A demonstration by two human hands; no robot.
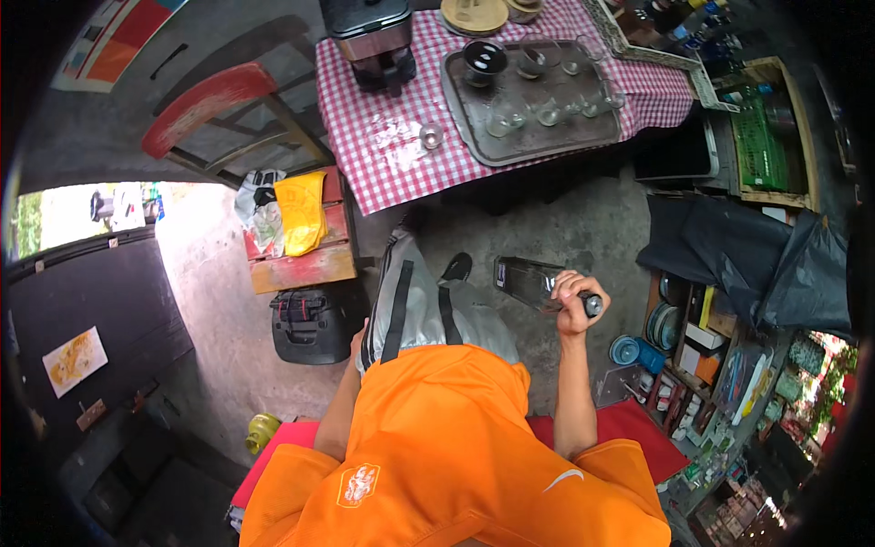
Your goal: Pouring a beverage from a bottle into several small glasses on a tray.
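Note:
My right hand [575,295] grips the neck of a square-sided glass bottle [525,279], held tilted over the floor to the right of my legs. Its dark cap [593,305] pokes out past my fingers, and a label bearing writing shows near the base. Only a sliver of my left hand [358,340] appears beside my left thigh; its fingers are hidden behind the trouser leg. Ahead, a table with a red-and-white checked cloth [379,181] carries a metal tray [506,147] with several clear glasses and a dark bowl. One small glass [431,135] stands on the cloth left of the tray.
A black appliance [369,41] stands at the table's back left. Left of my legs is a red wooden chair [208,113] with a yellow bag [301,212] on its seat; a black case [309,331] sits below. Shelves [690,383] crowded with goods line the right side.

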